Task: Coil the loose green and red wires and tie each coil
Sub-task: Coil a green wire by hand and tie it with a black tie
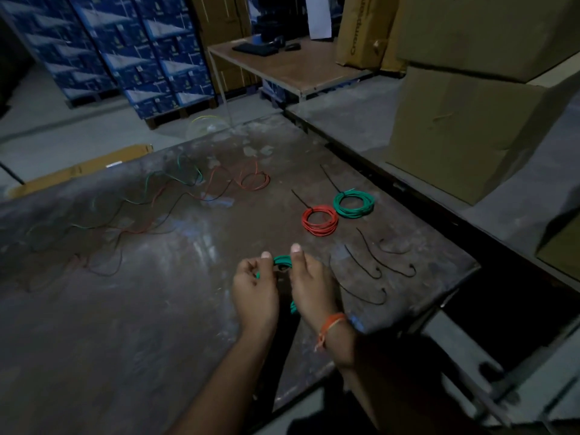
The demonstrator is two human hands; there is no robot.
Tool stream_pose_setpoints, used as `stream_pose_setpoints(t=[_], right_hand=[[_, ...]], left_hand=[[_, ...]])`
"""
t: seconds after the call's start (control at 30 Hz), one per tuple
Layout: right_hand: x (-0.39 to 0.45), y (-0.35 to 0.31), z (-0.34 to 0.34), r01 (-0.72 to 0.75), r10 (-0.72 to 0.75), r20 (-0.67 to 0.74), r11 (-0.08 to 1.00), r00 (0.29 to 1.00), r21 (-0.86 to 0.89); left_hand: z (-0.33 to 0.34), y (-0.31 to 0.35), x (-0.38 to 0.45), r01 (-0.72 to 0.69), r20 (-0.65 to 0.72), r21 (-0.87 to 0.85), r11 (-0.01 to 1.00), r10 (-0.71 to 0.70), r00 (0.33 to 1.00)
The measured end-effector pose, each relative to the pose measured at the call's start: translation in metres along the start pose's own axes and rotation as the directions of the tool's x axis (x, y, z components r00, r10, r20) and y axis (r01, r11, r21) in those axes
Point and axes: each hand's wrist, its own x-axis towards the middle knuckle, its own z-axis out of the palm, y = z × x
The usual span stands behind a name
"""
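Both hands, left (255, 285) and right (310, 285), pinched a green coil (281, 260) between them above the table (125, 324). Beyond that coil lay black ties (370, 265), then tied red (319, 220) and green (354, 205) coils; loose wires (131, 215) sprawled far left.

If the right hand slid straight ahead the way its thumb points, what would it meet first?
Probably the tied red coil, lying just beyond the right hand on the table. The tied green coil sits further back right. Depth is hard to judge, so it might pass left of it.
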Motion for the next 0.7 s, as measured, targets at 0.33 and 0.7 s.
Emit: stream_pose_setpoints(t=[0.33, 0.7], right_hand=[[0.040, 0.013, 0.019, 0.011, -0.011, -0.043, 1.000, 0.999, -0.014], [0.042, 0.018, 0.022, 0.224, -0.258, -0.055, 0.910, 0.964, -0.349]], left_hand=[[0.031, -0.016, 0.028, -0.140, -0.100, 0.091, 0.986, 0.149, 0.984], [0.033, -0.044, 0.047, -0.191, -0.018, 0.093, 0.977, 0.194, 0.981]])
